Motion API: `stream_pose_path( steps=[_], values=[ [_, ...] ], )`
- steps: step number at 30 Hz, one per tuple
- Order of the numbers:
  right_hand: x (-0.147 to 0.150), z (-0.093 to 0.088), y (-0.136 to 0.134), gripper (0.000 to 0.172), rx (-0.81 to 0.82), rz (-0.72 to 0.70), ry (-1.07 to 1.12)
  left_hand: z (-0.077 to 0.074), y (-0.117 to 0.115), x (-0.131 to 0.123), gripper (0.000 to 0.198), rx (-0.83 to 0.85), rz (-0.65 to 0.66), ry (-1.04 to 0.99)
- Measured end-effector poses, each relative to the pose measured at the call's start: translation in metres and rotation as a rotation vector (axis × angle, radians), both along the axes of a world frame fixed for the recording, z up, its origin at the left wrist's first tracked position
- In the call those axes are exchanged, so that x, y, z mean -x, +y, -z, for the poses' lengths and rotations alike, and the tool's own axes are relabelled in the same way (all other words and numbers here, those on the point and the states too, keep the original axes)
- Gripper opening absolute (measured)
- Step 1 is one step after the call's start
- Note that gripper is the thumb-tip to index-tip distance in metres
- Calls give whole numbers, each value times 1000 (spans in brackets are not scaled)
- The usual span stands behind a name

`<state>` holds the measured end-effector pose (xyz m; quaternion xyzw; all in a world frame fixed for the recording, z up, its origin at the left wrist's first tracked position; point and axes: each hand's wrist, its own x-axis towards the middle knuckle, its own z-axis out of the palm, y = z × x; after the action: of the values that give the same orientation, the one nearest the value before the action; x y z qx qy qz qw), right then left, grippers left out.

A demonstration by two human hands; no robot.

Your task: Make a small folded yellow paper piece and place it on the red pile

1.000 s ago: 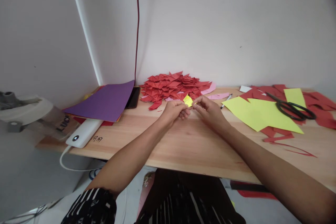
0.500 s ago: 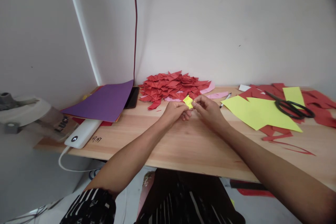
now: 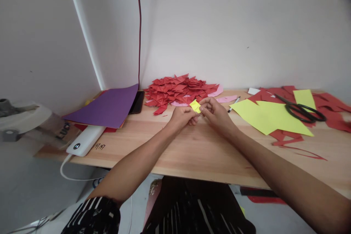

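A small yellow folded paper [image 3: 195, 106] is held up between my two hands, above the middle of the wooden table. My left hand [image 3: 184, 116] pinches its lower left side, with the other fingers curled underneath. At its right edge, the bent fingers and thumb of my right hand [image 3: 214, 111] close on the paper. Just behind my hands lies a heaped pile of red folded paper pieces [image 3: 178, 89], with pink paper [image 3: 227, 99] around its right side.
Large yellow paper [image 3: 270, 117], black-handled scissors [image 3: 307, 113], red scraps [image 3: 331, 106] and a pen [image 3: 234, 104] lie right. Purple sheets [image 3: 106, 106], a phone [image 3: 137, 103] and a white power bank [image 3: 85, 140] with a cable lie left. A clear container [image 3: 55, 124] stands far left.
My right hand's upper fingers have lifted and spread slightly at the paper's edge. My left hand keeps its pinch. The whole view has shifted a little.
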<state>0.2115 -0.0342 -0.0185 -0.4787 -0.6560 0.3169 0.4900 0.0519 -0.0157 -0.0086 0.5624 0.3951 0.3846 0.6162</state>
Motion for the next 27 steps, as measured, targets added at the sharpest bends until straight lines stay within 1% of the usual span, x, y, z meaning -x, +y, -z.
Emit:
stream_pose_path(
  steps=[2, 4, 6, 8, 11, 13, 17, 22, 27],
  values=[
    [-1, 1, 2, 26, 56, -19, 11, 3, 2, 0, 13, -30, -28, -1],
    [-3, 2, 4, 25, 82, -37, -82, 6, 5, 2, 16, -93, -46, 45],
    [-5, 3, 4, 23, 70, -61, -193, 9, 7, 4, 19, -177, -47, 120],
    [-7, 2, 4, 22, 52, -83, -246, 13, 9, 6, 21, -250, -24, 187],
    [-7, -1, 3, 18, 59, -133, -244, 16, 10, 8, 21, -306, 28, 238],
    [-7, -3, 2, 15, 68, -146, -232, 16, 10, 8, 20, -301, 31, 234],
    [-8, -6, 1, 13, 135, -143, -195, 13, 10, 7, 15, -228, 24, 174],
    [-9, -5, 2, 14, 231, -216, -96, 9, 11, 6, 13, -150, 58, 151],
    [-8, -3, 4, 18, 219, -210, -55, 13, 12, 7, 17, -195, 127, 174]
  ],
)
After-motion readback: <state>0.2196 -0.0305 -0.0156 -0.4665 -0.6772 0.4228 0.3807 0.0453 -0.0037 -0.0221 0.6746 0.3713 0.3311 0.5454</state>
